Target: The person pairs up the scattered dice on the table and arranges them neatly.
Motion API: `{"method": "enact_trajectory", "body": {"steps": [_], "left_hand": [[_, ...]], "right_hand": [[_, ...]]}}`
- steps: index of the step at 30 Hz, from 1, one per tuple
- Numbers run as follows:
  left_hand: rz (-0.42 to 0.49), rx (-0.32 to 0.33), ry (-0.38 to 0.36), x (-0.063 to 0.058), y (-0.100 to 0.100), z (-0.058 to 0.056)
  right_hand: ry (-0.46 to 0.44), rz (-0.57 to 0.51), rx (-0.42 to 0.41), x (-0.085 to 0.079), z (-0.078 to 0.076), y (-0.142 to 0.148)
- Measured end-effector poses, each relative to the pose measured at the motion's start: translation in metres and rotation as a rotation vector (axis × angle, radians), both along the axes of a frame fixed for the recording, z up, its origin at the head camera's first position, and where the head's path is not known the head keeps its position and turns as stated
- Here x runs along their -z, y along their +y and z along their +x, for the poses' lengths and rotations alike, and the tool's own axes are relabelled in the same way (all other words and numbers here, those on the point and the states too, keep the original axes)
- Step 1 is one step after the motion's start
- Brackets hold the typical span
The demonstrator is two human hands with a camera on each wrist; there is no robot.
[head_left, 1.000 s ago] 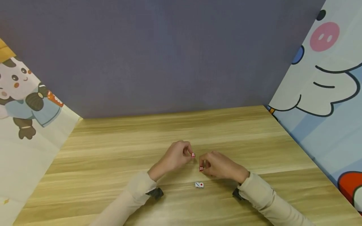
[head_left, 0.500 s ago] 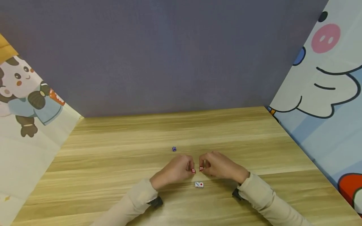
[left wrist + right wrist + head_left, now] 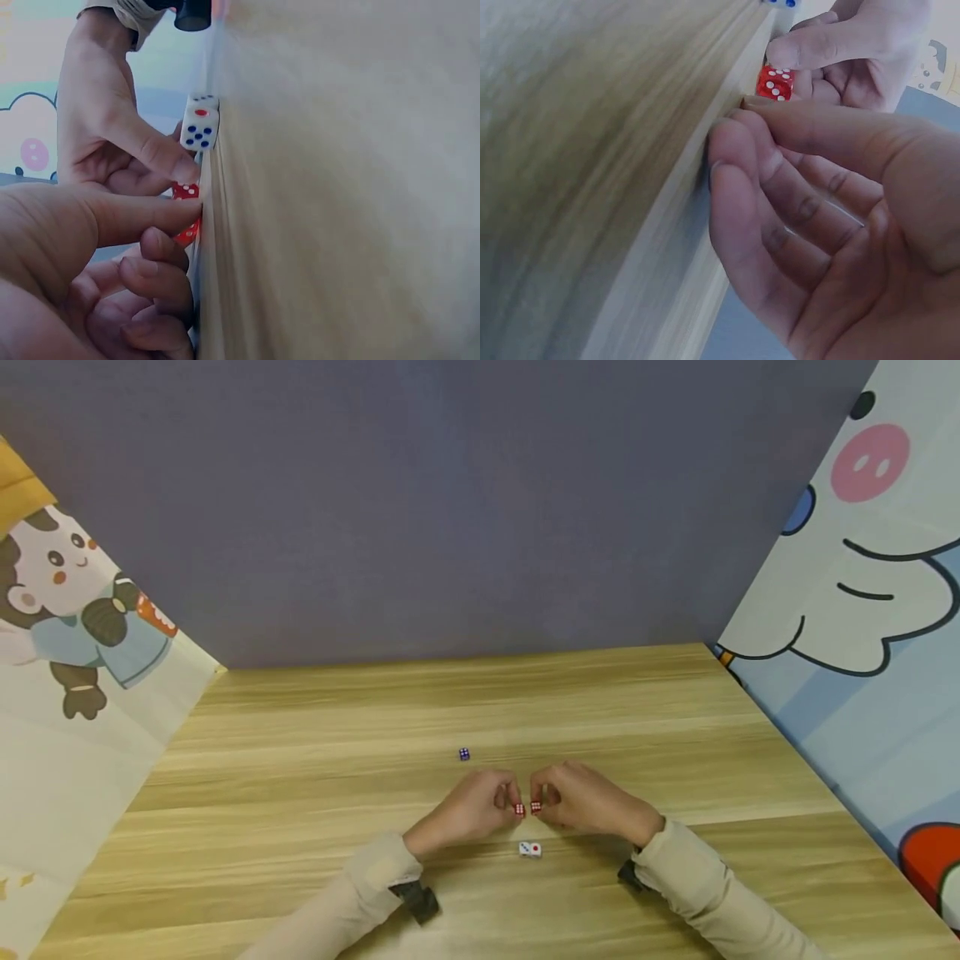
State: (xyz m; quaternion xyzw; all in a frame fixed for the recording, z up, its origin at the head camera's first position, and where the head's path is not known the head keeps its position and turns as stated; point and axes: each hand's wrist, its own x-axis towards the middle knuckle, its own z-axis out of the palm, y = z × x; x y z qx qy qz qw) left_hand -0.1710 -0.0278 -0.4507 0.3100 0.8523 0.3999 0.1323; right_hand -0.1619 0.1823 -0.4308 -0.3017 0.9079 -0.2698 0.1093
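My left hand (image 3: 476, 806) pinches a red die (image 3: 519, 810) between thumb and fingers, low over the wooden table. Facing it, my right hand (image 3: 585, 797) pinches a second red die (image 3: 536, 807); a narrow gap parts the two in the head view. The right hand's die is hidden behind its fingers in the right wrist view, where the left hand's red die (image 3: 775, 82) shows its white dots. Closer to the body, two white dice (image 3: 529, 850) sit side by side. A dark blue die (image 3: 464, 754) lies beyond the left hand.
The wood-grain table (image 3: 337, 718) ends at a grey wall (image 3: 465, 510) behind. Cartoon-printed panels stand at the left (image 3: 97, 602) and right (image 3: 885, 593). Dark wrist-worn devices (image 3: 415, 900) sit under both sleeves.
My left hand has brought its red die towards the body and then slightly right, up close to the other red die. This uncovered the blue die. The right hand has stayed nearly still.
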Motion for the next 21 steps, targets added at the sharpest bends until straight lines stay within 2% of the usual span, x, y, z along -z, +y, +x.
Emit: {"method": "enact_trajectory", "body": {"steps": [8, 21], "left_hand": [[0.018, -0.022, 0.054, 0.0030, 0.0034, 0.0000], [-0.002, -0.045, 0.025, 0.0047, 0.0031, -0.0012]], "right_hand": [[-0.026, -0.042, -0.031, 0.0034, -0.0008, -0.0015], [-0.048, -0.036, -0.023, 0.0047, -0.0026, -0.0027]]}}
